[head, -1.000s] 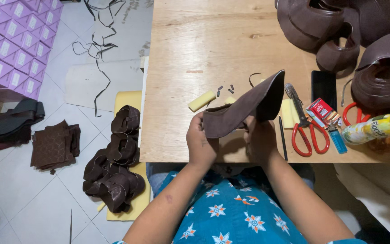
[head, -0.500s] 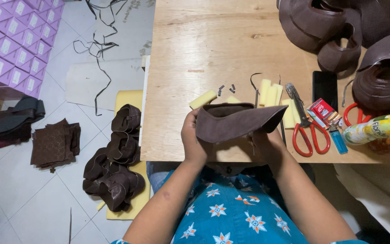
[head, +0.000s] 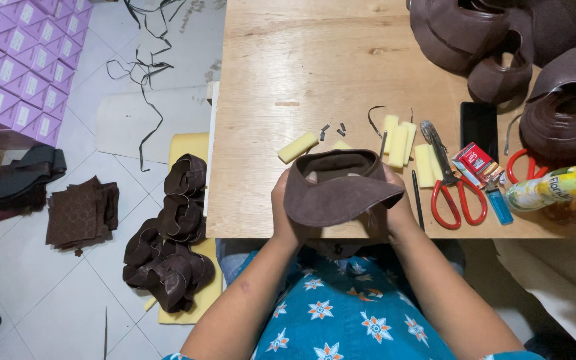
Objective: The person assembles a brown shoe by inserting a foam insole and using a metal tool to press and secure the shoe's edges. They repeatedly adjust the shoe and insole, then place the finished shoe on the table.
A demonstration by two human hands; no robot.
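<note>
A curved piece of dark brown leather (head: 338,187) is bent into a loop over the near edge of the wooden table (head: 315,80). My left hand (head: 283,213) grips its left side. On the right side, my right hand (head: 395,207) holds the piece, with the leather covering most of that hand. Yellow foam blocks (head: 398,140) lie just beyond the piece, and another yellow block (head: 297,147) sits to its upper left.
Red scissors (head: 458,200), a black pen (head: 417,199), a small red box (head: 476,161), a blue lighter (head: 500,205), a bottle with an orange cap (head: 558,188) and a dark phone (head: 479,127) lie right. Brown leather pieces (head: 501,40) pile at the back right; more (head: 171,247) lie on the floor beside purple boxes (head: 8,60).
The leather piece, held up on edge a second ago, has been turned down and curled into a loop between both hands, close to the table's near edge.
</note>
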